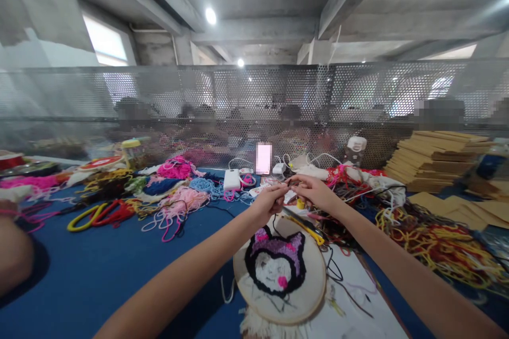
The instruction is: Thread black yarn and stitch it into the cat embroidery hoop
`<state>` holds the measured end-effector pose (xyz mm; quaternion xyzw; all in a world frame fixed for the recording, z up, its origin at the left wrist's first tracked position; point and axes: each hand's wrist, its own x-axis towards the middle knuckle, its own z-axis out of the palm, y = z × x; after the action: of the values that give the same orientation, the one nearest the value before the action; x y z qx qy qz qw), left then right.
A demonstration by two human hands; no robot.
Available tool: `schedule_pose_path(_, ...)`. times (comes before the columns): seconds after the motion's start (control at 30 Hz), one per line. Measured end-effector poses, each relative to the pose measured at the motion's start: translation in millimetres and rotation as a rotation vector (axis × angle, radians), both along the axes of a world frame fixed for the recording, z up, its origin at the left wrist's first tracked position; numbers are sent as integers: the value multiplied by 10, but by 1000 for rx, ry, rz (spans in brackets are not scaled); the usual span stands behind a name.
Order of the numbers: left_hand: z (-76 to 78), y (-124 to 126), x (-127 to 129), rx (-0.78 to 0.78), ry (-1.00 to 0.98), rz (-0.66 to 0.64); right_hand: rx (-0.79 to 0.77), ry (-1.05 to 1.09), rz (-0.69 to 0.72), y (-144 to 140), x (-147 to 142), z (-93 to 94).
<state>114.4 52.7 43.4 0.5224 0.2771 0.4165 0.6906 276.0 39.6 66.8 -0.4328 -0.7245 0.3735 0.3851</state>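
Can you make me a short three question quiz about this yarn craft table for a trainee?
1. True or false: the embroidery hoop lies on the blue table below the person's hands.
2. Which colours fill the character's head on the hoop? A) black and purple B) green and orange C) only white
3. Where is the stack of brown flat pieces: on the person's left or right?

Key:
1. True. The left hand and right hand meet above it, fingers pinched together on something too thin to tell.
2. A, with a white face and pink spots.
3. Right, by the mesh screen.
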Motion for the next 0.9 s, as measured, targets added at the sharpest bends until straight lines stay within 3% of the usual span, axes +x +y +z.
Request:
schedule_pose_path(0.6, -14, 25, 0, -14, 6, -4, 39, -31, -61, -13, 6, 4)
schedule_pose_path(0.9, 9, 3, 1, 46, 118, 12, 135, -109, -126, 23, 34, 2)
